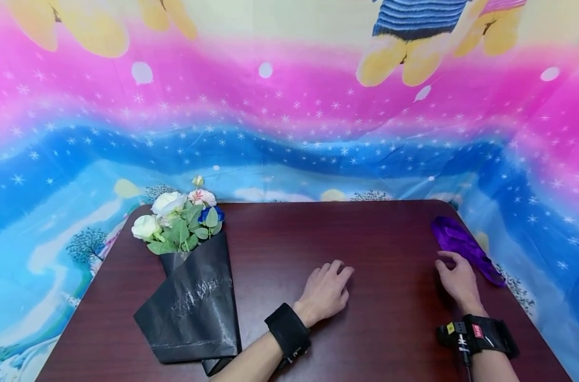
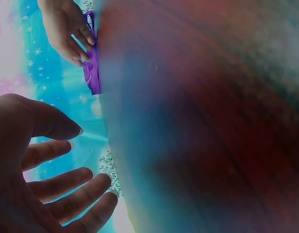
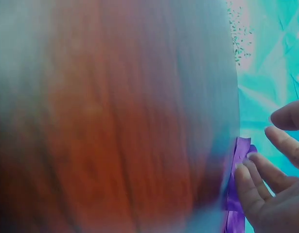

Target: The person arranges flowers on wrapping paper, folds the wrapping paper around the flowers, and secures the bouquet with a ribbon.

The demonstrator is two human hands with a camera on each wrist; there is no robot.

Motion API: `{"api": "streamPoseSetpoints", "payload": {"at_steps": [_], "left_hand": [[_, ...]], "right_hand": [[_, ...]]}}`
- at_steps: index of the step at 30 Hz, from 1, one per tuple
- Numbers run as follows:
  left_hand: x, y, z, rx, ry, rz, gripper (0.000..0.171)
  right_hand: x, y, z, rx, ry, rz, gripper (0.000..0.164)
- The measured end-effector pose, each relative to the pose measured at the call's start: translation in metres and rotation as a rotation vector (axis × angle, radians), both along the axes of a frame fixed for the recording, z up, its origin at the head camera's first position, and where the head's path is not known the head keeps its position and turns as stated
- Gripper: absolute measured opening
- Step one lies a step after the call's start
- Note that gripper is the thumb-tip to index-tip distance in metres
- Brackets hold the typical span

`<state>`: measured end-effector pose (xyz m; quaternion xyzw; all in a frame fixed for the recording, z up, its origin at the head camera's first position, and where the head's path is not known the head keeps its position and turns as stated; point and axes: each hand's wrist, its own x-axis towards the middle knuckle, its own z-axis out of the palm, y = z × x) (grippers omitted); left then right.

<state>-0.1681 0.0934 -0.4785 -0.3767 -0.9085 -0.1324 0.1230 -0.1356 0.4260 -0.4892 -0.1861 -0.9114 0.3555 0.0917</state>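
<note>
My left hand [image 1: 323, 291] is over the middle of the dark red table, fingers loosely bent and nothing in it. In the left wrist view its fingers [image 2: 76, 194] are spread and relaxed. My right hand [image 1: 458, 281] is near the right edge, just in front of a purple satin ribbon [image 1: 454, 236]. Seen from the right wrist, the fingers [image 3: 258, 177] are relaxed beside the ribbon [image 3: 235, 189]; whether they touch it I cannot tell. A bouquet [image 1: 193, 297] in black wrapping paper lies at the left, with white, pink and blue flowers and green leaves at its far end.
The wood-grain tabletop [image 1: 318, 233] has rounded far corners. A colourful printed cloth [image 1: 279, 116] hangs behind the table and along both sides. My left forearm [image 1: 256, 355] passes close to the bouquet's near end. Black bands are strapped round both wrists.
</note>
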Motion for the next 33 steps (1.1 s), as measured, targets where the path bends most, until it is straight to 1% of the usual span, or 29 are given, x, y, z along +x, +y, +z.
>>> {"api": "streamPoseSetpoints", "payload": {"at_steps": [3,7,10,12,14,18,21,24,28,31,33], "left_hand": [[0.001,0.001,0.000,0.004,-0.006,-0.004,0.038],[0.003,0.003,0.004,0.022,-0.024,-0.024,0.038],[0.004,0.004,0.007,0.027,-0.024,-0.039,0.037],[0.004,0.005,0.009,0.021,-0.021,-0.039,0.038],[0.004,0.006,0.009,0.012,-0.023,-0.036,0.038],[0.003,0.006,0.008,0.002,-0.030,-0.029,0.038],[0.002,0.006,0.007,0.005,-0.031,-0.033,0.038],[0.002,0.006,0.006,0.011,-0.034,-0.034,0.037],[0.003,0.005,0.004,0.009,-0.040,-0.027,0.036],[0.002,0.005,0.002,0.007,-0.038,-0.023,0.036],[0.001,0.005,0.001,0.011,-0.036,-0.020,0.036]], "right_hand": [[-0.003,0.005,0.000,0.036,0.038,-0.008,0.036],[-0.009,0.013,0.001,0.094,0.084,0.014,0.032],[-0.012,0.019,0.002,0.130,0.114,0.025,0.031],[-0.013,0.023,0.002,0.149,0.122,0.012,0.032],[-0.013,0.027,0.001,0.148,0.111,-0.019,0.034],[-0.013,0.034,0.001,0.107,0.027,-0.096,0.042],[-0.013,0.040,0.003,0.089,-0.053,-0.118,0.052],[-0.014,0.048,0.005,0.092,-0.140,-0.097,0.064],[-0.014,0.056,0.006,0.101,-0.285,-0.044,0.075],[-0.014,0.061,0.006,0.122,-0.347,-0.018,0.072],[-0.016,0.063,0.006,0.144,-0.353,-0.010,0.066]]}}
